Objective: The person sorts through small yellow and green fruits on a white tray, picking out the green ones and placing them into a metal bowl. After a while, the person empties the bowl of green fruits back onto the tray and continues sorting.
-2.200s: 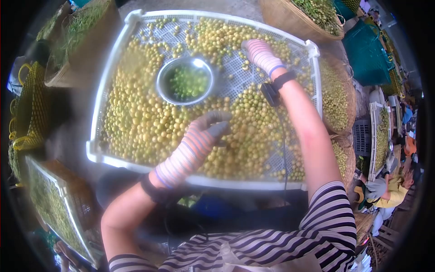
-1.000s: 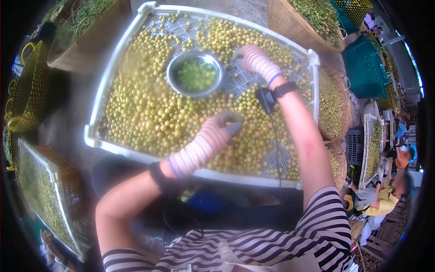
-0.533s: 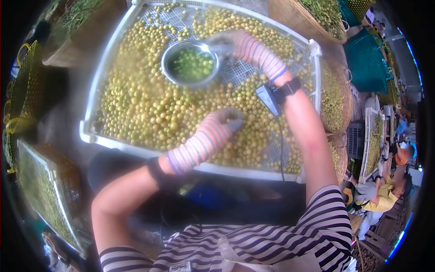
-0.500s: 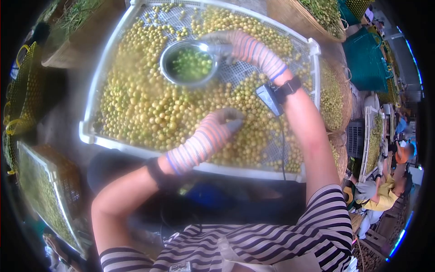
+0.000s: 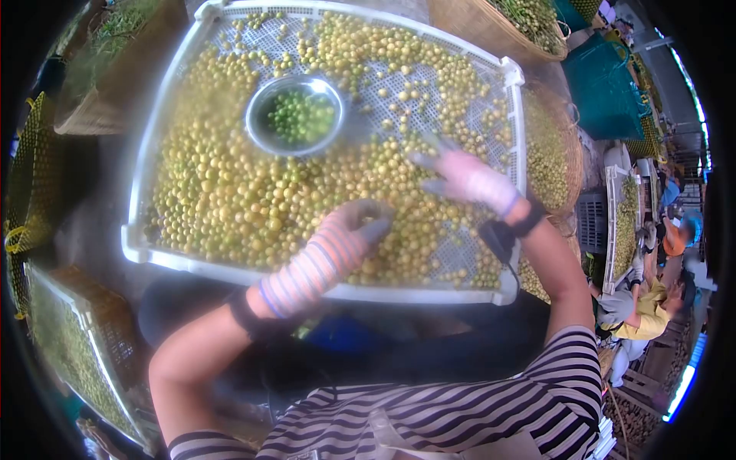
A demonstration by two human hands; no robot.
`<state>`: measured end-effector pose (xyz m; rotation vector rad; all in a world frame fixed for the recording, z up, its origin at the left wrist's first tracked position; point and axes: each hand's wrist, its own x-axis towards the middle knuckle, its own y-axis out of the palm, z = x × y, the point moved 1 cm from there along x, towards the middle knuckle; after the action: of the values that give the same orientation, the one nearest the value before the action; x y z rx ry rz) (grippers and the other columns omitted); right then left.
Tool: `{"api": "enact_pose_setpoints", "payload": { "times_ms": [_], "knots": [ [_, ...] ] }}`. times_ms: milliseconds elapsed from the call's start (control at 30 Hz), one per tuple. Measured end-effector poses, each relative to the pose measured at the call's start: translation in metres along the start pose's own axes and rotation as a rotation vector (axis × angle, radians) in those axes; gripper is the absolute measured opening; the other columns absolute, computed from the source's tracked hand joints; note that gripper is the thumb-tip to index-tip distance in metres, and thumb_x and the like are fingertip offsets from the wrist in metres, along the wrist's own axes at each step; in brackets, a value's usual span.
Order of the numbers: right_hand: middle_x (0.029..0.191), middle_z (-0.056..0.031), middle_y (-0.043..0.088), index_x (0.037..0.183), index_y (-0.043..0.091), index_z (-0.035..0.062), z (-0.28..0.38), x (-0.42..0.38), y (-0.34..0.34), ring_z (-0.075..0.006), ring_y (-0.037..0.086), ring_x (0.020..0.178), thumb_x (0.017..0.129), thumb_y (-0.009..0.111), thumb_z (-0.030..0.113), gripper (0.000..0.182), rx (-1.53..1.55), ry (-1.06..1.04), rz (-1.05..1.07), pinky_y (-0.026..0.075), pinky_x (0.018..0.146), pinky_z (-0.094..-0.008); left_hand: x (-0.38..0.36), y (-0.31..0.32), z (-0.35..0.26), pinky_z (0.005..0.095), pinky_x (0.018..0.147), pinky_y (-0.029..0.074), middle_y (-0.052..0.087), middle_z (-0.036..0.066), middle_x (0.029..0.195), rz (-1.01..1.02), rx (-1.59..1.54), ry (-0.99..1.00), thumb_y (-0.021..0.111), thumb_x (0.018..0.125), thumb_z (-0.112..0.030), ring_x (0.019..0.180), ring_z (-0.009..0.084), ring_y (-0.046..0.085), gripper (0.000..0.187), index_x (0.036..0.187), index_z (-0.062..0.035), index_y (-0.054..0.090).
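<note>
A white perforated tray (image 5: 201,267) holds a broad layer of small round yellow-green fruits (image 5: 253,192). On the fruits toward the far side rests a round metal bowl (image 5: 251,132) with greener fruits (image 5: 299,116) in it. Near the tray's front edge, my left hand (image 5: 341,239), in a striped glove with grey fingertips, hangs low over the fruits. Its fingers are curled together, and whatever may be between them is hidden. My right hand (image 5: 466,178), gloved and slightly blurred, reaches over fruits on the right side with fingers spread, apart from the bowl.
Beyond the tray stands a wicker basket (image 5: 491,34) of fruits, with a teal bag (image 5: 603,88) to its right. Another fruit basket (image 5: 548,153) adjoins the tray's right side. A second tray (image 5: 77,345) lies at lower left. People (image 5: 652,310) sit at far right.
My right hand has left the bowl's rim and come back toward me and to the right, its fingers now spread. My left hand stays low over the fruits, curled.
</note>
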<state>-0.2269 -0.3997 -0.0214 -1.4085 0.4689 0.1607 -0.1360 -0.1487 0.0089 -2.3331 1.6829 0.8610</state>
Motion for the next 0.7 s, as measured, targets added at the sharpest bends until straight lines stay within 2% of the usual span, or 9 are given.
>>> {"api": "enact_pose_setpoints", "payload": {
  "times_ms": [67, 100, 167, 233, 267, 333, 433, 567, 700],
  "knots": [
    [0.147, -0.0205, 0.028, 0.135, 0.048, 0.0208, -0.007, -0.026, -0.023, -0.0395, 0.036, 0.131, 0.087, 0.056, 0.043, 0.053, 0.112, -0.048, 0.238, 0.033, 0.107, -0.0422, -0.004, 0.003, -0.003, 0.0257, 0.076, 0.050, 0.060, 0.004, 0.100, 0.011, -0.017, 0.029, 0.057, 0.090, -0.023, 0.091, 0.0108, 0.056, 0.033, 0.115, -0.0020, 0.058],
    [0.128, -0.0207, 0.053, 0.116, 0.064, 0.0158, -0.015, -0.027, -0.024, -0.0354, 0.057, 0.112, 0.083, 0.061, 0.032, 0.037, 0.107, -0.070, 0.010, 0.044, 0.097, -0.0364, -0.005, 0.005, -0.002, 0.0257, 0.076, 0.050, 0.060, 0.004, 0.100, 0.014, -0.017, 0.020, 0.057, 0.090, -0.023, 0.091, 0.0108, 0.056, 0.033, 0.115, -0.0020, 0.058],
    [0.107, -0.0167, 0.065, 0.104, 0.069, 0.0153, -0.033, -0.003, -0.040, -0.0303, 0.063, 0.099, 0.081, 0.063, 0.026, 0.026, 0.223, 0.302, 0.006, 0.048, 0.090, -0.0379, -0.004, 0.008, -0.002, 0.0261, 0.076, 0.050, 0.060, 0.004, 0.100, 0.029, 0.024, -0.003, 0.058, 0.090, -0.023, 0.091, 0.0109, 0.056, 0.033, 0.115, -0.0022, 0.058],
    [0.092, -0.0135, 0.068, 0.095, 0.072, 0.0143, -0.065, 0.032, -0.020, -0.0281, 0.065, 0.089, 0.081, 0.063, 0.024, 0.019, 0.256, 0.142, -0.310, 0.050, 0.083, -0.0380, -0.002, 0.008, 0.001, 0.0264, 0.077, 0.050, 0.060, 0.003, 0.100, 0.040, 0.009, -0.009, 0.058, 0.091, -0.023, 0.091, 0.0105, 0.056, 0.033, 0.116, -0.0023, 0.058],
    [0.092, -0.0135, 0.068, 0.095, 0.072, 0.0143, -0.066, 0.041, -0.019, -0.0281, 0.065, 0.089, 0.081, 0.063, 0.024, 0.019, 0.260, 0.145, -0.316, 0.050, 0.083, -0.0380, 0.001, 0.007, 0.006, 0.0263, 0.077, 0.050, 0.060, 0.003, 0.100, 0.032, 0.016, -0.025, 0.058, 0.091, -0.023, 0.090, 0.0102, 0.056, 0.032, 0.115, -0.0024, 0.058],
    [0.094, -0.0135, 0.068, 0.096, 0.071, 0.0150, -0.053, 0.061, -0.015, -0.0289, 0.065, 0.090, 0.081, 0.063, 0.026, 0.020, 0.014, 0.145, -0.156, 0.050, 0.082, -0.0391, 0.001, 0.006, 0.005, 0.0257, 0.076, 0.050, 0.060, 0.002, 0.098, 0.014, 0.035, -0.034, 0.058, 0.090, -0.024, 0.088, 0.0093, 0.055, 0.031, 0.114, -0.0026, 0.058],
    [0.093, -0.0128, 0.068, 0.097, 0.070, 0.0148, -0.038, 0.060, -0.015, -0.0296, 0.065, 0.089, 0.080, 0.066, 0.030, 0.023, 0.129, 0.234, -0.086, 0.050, 0.082, -0.0402, 0.003, 0.004, 0.002, 0.0252, 0.075, 0.049, 0.061, 0.002, 0.097, -0.006, 0.095, -0.043, 0.058, 0.090, -0.024, 0.086, 0.0091, 0.055, 0.030, 0.112, -0.0029, 0.058],
    [0.090, -0.0125, 0.068, 0.097, 0.070, 0.0136, -0.027, 0.057, -0.012, -0.0305, 0.065, 0.087, 0.079, 0.067, 0.034, 0.027, 0.185, 0.257, -0.133, 0.050, 0.082, -0.0410, 0.006, 0.003, 0.004, 0.0253, 0.076, 0.049, 0.060, 0.003, 0.097, 0.002, 0.092, -0.050, 0.057, 0.090, -0.024, 0.087, 0.0092, 0.055, 0.030, 0.112, -0.0031, 0.058],
    [0.089, -0.0144, 0.067, 0.095, 0.069, 0.0111, -0.027, 0.069, -0.001, -0.0312, 0.065, 0.085, 0.077, 0.068, 0.030, 0.026, 0.128, 0.257, -0.140, 0.051, 0.080, -0.0418, 0.006, 0.005, 0.005, 0.0261, 0.076, 0.050, 0.060, 0.003, 0.098, 0.002, 0.080, -0.058, 0.057, 0.090, -0.024, 0.089, 0.0098, 0.056, 0.032, 0.114, -0.0029, 0.058]
  ]
}}
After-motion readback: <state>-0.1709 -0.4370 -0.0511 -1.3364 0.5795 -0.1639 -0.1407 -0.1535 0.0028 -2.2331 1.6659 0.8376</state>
